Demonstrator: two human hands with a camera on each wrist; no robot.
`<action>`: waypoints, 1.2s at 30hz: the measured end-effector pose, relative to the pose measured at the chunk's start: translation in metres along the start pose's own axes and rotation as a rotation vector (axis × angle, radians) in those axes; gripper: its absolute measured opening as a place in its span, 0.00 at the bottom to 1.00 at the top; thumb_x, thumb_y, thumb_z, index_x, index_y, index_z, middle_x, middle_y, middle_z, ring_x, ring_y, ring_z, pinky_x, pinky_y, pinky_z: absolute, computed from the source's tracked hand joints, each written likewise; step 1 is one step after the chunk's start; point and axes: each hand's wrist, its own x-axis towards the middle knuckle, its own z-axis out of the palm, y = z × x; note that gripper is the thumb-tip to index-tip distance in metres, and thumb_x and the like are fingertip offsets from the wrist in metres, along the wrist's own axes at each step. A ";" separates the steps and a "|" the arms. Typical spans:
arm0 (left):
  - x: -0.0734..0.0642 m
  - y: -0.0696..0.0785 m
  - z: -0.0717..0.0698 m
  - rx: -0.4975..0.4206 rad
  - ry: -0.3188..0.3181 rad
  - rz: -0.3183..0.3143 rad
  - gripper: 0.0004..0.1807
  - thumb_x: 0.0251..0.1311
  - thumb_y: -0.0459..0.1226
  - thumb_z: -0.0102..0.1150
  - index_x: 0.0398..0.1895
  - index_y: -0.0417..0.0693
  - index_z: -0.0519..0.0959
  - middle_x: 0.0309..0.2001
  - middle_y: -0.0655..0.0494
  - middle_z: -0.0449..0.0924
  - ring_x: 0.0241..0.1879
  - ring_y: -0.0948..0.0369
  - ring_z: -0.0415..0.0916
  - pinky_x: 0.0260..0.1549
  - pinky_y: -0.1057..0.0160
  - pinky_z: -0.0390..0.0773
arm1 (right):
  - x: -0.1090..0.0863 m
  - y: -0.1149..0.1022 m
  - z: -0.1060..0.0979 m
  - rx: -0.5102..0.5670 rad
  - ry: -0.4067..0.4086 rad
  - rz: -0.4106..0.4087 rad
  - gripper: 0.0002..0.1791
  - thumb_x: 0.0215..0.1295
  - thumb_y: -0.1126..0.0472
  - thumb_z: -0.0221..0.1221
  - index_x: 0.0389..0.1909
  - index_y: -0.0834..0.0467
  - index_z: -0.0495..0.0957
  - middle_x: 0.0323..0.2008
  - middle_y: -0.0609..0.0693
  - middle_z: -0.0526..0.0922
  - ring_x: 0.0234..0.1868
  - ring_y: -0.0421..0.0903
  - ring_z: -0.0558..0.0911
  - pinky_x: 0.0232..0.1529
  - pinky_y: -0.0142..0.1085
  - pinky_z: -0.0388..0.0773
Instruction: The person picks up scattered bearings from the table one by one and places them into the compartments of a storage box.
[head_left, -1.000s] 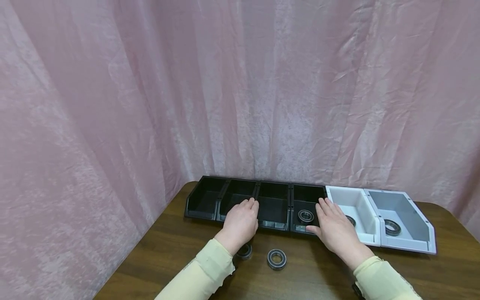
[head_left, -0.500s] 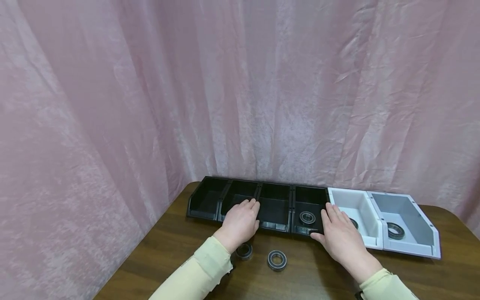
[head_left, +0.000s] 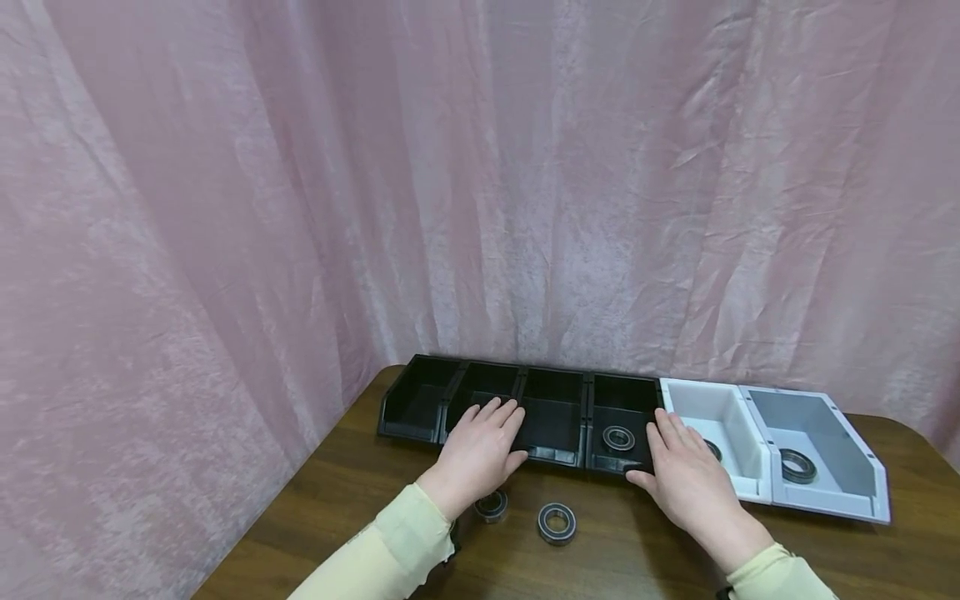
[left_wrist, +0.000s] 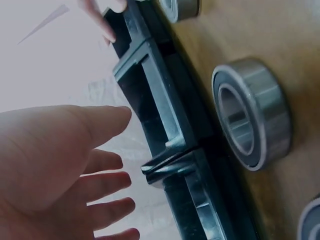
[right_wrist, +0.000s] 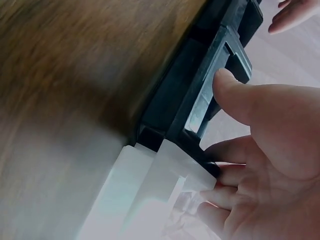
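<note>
My left hand [head_left: 476,454] hovers palm down over the front of the second black bin [head_left: 482,377] from the left, fingers straight and spread, nothing held. In the left wrist view its thumb stands apart from the other fingers. My right hand [head_left: 692,475] lies with straight fingers at the border between the rightmost black bin [head_left: 622,390] and the white bin [head_left: 738,487]. Its fingertips meet that corner in the right wrist view. A ball bearing [head_left: 606,439] lies flat in the rightmost black bin. Another bearing [head_left: 707,450] in the white bin is partly hidden by the right hand.
The row ends in a grey bin [head_left: 847,437] holding a bearing [head_left: 798,477]. On the wooden table [head_left: 300,533], a bearing [head_left: 543,528] sits in front of the bins. Beside it, a second bearing [head_left: 492,518] is partly covered by the left wrist. A pink curtain [head_left: 480,167] hangs behind.
The left hand's fingers have spread and its thumb has moved out to the right. The whole row of bins appears slightly further right in view; the right hand stays at the same border.
</note>
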 end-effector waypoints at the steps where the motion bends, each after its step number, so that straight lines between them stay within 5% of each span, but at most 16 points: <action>1: -0.002 0.001 0.000 -0.001 0.006 0.015 0.36 0.76 0.56 0.67 0.79 0.47 0.77 0.78 0.49 0.75 0.77 0.49 0.72 0.75 0.44 0.73 | 0.000 0.000 0.000 0.002 -0.001 0.002 0.44 0.67 0.47 0.77 0.68 0.78 0.75 0.74 0.78 0.70 0.76 0.73 0.70 0.76 0.65 0.68; 18: -0.041 0.024 -0.009 -0.083 -0.003 0.197 0.36 0.77 0.57 0.65 0.79 0.49 0.76 0.76 0.54 0.78 0.77 0.52 0.73 0.74 0.45 0.75 | 0.000 0.003 0.000 -0.010 0.007 -0.020 0.44 0.65 0.47 0.78 0.67 0.77 0.76 0.74 0.77 0.71 0.75 0.73 0.72 0.76 0.64 0.69; 36: -0.052 0.045 0.000 -0.100 -0.017 0.303 0.35 0.77 0.59 0.65 0.77 0.49 0.78 0.75 0.55 0.78 0.75 0.53 0.75 0.71 0.48 0.78 | 0.000 0.002 -0.005 0.007 -0.013 -0.016 0.43 0.66 0.47 0.77 0.66 0.77 0.78 0.74 0.78 0.70 0.76 0.73 0.71 0.76 0.64 0.69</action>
